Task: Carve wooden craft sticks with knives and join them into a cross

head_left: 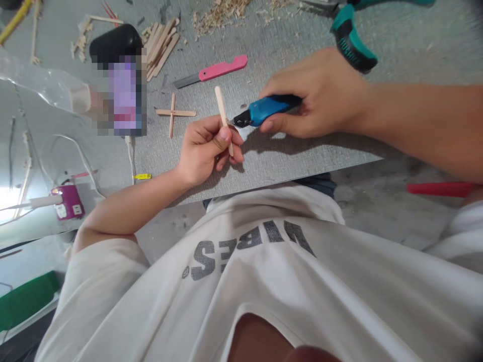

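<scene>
My left hand (207,148) pinches a wooden craft stick (221,105) between thumb and fingers, the stick standing roughly upright in the view. My right hand (313,98) is wrapped round a blue and black cutting tool (264,110). The tool's tip meets the stick's right side, just above my left thumb. Left of my left hand, two sticks form a small wooden cross (172,113) on the grey table (287,156). A pink-handled knife (222,69) lies beyond the held stick, its blade pointing left.
Craft sticks (162,48) are piled at the back, near wood shavings (219,15). Teal-handled pliers (352,42) lie beyond my right hand. At the left are a clear bottle (49,85), a pixelated phone-like object (126,95), cables and a purple adapter (68,201).
</scene>
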